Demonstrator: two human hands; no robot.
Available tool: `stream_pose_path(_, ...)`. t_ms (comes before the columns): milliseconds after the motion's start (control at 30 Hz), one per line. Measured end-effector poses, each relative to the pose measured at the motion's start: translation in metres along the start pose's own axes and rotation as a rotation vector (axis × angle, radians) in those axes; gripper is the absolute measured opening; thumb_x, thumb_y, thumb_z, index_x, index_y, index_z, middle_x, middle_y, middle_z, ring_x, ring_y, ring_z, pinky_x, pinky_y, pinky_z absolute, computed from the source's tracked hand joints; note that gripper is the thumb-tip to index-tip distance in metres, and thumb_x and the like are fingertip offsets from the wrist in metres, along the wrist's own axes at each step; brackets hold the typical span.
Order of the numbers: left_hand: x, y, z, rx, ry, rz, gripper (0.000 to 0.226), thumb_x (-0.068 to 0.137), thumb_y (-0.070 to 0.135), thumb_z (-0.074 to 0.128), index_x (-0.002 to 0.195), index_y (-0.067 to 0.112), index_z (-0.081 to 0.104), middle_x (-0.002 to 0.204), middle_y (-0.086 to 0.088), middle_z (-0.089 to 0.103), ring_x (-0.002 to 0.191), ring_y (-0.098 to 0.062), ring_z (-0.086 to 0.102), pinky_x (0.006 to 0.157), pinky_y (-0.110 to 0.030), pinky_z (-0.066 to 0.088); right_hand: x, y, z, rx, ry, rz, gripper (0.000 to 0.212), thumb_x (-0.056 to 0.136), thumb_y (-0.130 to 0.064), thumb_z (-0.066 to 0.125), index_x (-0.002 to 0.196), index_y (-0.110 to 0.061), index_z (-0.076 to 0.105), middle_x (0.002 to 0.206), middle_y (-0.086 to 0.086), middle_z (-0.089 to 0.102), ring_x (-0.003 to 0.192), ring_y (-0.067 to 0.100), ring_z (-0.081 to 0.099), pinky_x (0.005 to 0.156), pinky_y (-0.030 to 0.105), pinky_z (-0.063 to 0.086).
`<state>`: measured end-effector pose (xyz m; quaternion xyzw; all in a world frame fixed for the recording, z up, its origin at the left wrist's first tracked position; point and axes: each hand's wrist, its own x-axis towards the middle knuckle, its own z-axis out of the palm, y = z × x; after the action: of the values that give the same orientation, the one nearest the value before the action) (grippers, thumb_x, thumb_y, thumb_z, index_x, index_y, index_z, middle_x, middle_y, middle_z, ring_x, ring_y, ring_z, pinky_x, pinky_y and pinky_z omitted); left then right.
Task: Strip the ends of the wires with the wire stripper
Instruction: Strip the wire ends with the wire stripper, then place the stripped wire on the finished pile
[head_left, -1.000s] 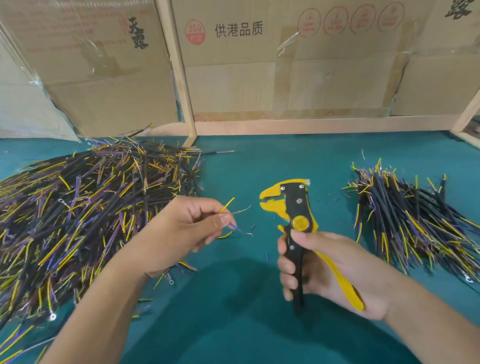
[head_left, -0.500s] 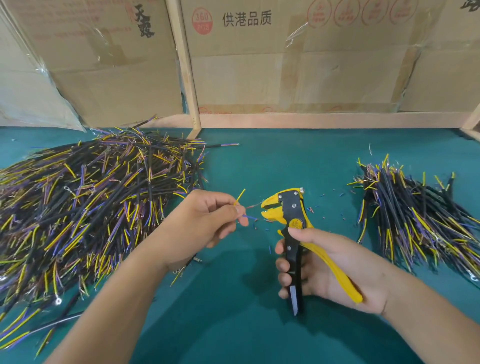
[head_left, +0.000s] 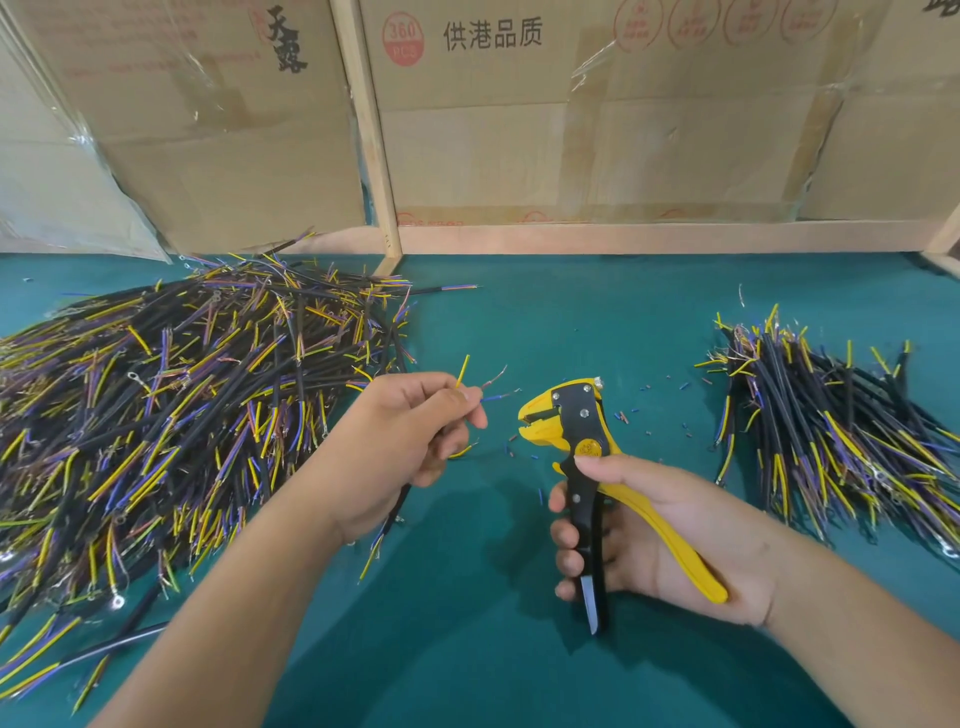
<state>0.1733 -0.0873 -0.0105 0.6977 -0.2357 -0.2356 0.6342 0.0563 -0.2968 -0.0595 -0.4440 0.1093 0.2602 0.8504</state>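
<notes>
Since half a second ago, I read the wire stripper (head_left: 574, 441) as drawn back to the right, so that open mat now separates its yellow head from the wire ends, where before the ends sat almost at the mouth. My left hand (head_left: 410, 441) is curled around one cable (head_left: 470, 384), thumb and forefinger pinching it just behind its fanned conductors: a yellow one stands up, a blue one and a thin bare strand point right toward the tool. Holding it that close to the tips keeps the short ends stiff and aimed for feeding. My right hand (head_left: 644, 535) is wrapped around both handles, black grip under the fingers and yellow lever against the palm, with the thumb resting just below the brass adjuster; the lever is spread, and the jaws look slightly parted, ready to take a conductor. Small offcuts of insulation (head_left: 623, 415) lie scattered around the head, which suggests stripping is done over this spot. I judge the large heap of cables (head_left: 171, 415) on the left to be the supply, within reach of the feeding hand, and the tidier pile (head_left: 831, 431) on the right to be finished work. All of it rests on the teal mat (head_left: 571, 322), with cardboard boxes (head_left: 597, 130) behind.
</notes>
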Motion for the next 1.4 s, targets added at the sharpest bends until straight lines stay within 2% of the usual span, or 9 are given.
stream_pose_path(267, 0.001, -0.003, 0.0, 0.031, 0.003, 0.031, 0.02, 0.097, 0.015, 0.06, 0.081, 0.004, 0.064, 0.055, 0.002, 0.039, 0.048, -0.011, 0.027, 0.041, -0.017, 0.023, -0.001, -0.001, 0.001, -0.014, 0.024, -0.007, 0.048, 0.073, -0.043, 0.086, 0.095, -0.003, 0.07, 0.082, 0.017, 0.058, 0.071, 0.034, 0.059, 0.079, 0.051, 0.054)
stream_pose_path(600, 0.002, -0.006, -0.002, 0.048, -0.034, 0.029, 0.025, 0.099, 0.021, 0.059, 0.078, 0.01, 0.067, 0.055, 0.0, 0.039, 0.047, -0.012, 0.025, 0.041, -0.018, 0.024, 0.002, 0.001, -0.005, -0.001, -0.021, 0.005, 0.045, 0.081, -0.042, 0.081, 0.099, -0.003, 0.069, 0.084, 0.017, 0.059, 0.074, 0.034, 0.059, 0.083, 0.052, 0.053)
stream_pose_path(933, 0.002, -0.006, 0.007, -0.024, 0.012, -0.014, 0.03, 0.102, 0.02, 0.053, 0.08, 0.004, 0.065, 0.057, -0.004, 0.044, 0.045, -0.012, 0.024, 0.04, -0.018, 0.024, -0.004, -0.01, 0.0, 0.02, -0.051, 0.047, 0.044, 0.089, -0.042, 0.07, 0.105, -0.002, 0.061, 0.086, 0.016, 0.054, 0.075, 0.032, 0.055, 0.083, 0.051, 0.053)
stream_pose_path(1033, 0.002, 0.003, 0.029, -0.114, -0.048, 0.021, 0.032, 0.102, 0.018, 0.052, 0.076, 0.007, 0.067, 0.06, -0.009, 0.056, 0.045, -0.014, 0.04, 0.043, -0.022, 0.036, -0.005, -0.012, 0.002, 0.038, -0.052, 0.057, 0.042, 0.091, -0.042, 0.067, 0.104, -0.002, 0.059, 0.086, 0.015, 0.053, 0.074, 0.031, 0.055, 0.083, 0.049, 0.053)
stream_pose_path(1100, 0.006, 0.016, 0.048, -0.019, -0.134, 0.09, 0.03, 0.1, 0.022, 0.056, 0.076, 0.011, 0.072, 0.066, -0.008, 0.061, 0.056, -0.015, 0.051, 0.055, -0.021, 0.043, -0.006, -0.011, 0.002, 0.032, -0.064, 0.045, 0.041, 0.093, -0.041, 0.065, 0.104, -0.002, 0.059, 0.086, 0.015, 0.054, 0.075, 0.031, 0.055, 0.083, 0.049, 0.053)
stream_pose_path(1133, 0.01, 0.024, 0.058, 0.043, -0.163, 0.113, 0.03, 0.099, 0.025, 0.058, 0.076, 0.014, 0.074, 0.066, -0.008, 0.058, 0.058, -0.014, 0.05, 0.058, -0.02, 0.042, -0.007, -0.011, 0.002, 0.033, -0.07, 0.038, 0.04, 0.094, -0.041, 0.064, 0.105, -0.003, 0.058, 0.087, 0.016, 0.054, 0.076, 0.031, 0.056, 0.083, 0.049, 0.053)
stream_pose_path(1200, 0.024, 0.041, 0.078, 0.107, -0.181, 0.114, 0.029, 0.098, 0.028, 0.059, 0.076, 0.017, 0.074, 0.059, -0.008, 0.038, 0.049, -0.014, 0.036, 0.049, -0.021, 0.033, -0.008, -0.011, 0.002, 0.038, -0.076, 0.025, 0.039, 0.095, -0.04, 0.063, 0.105, -0.002, 0.058, 0.088, 0.017, 0.055, 0.077, 0.032, 0.056, 0.084, 0.049, 0.053)
stream_pose_path(1267, 0.043, 0.056, 0.098, 0.083, -0.167, 0.076, 0.031, 0.099, 0.026, 0.058, 0.074, 0.014, 0.071, 0.051, 0.003, 0.025, 0.042, -0.011, 0.022, 0.042, -0.02, 0.021, -0.009, -0.011, 0.003, 0.034, -0.071, 0.025, 0.039, 0.094, -0.04, 0.064, 0.102, -0.002, 0.059, 0.087, 0.016, 0.055, 0.076, 0.031, 0.056, 0.083, 0.048, 0.053)
stream_pose_path(1400, 0.088, 0.079, 0.142, 0.153, -0.088, 0.075, 0.03, 0.1, 0.02, 0.055, 0.075, 0.008, 0.064, 0.038, 0.01, 0.034, 0.038, -0.011, 0.025, 0.039, -0.018, 0.022, -0.007, -0.01, 0.005, 0.057, -0.036, 0.052, 0.037, 0.092, -0.039, 0.065, 0.096, -0.002, 0.06, 0.084, 0.015, 0.053, 0.072, 0.031, 0.053, 0.081, 0.047, 0.053)
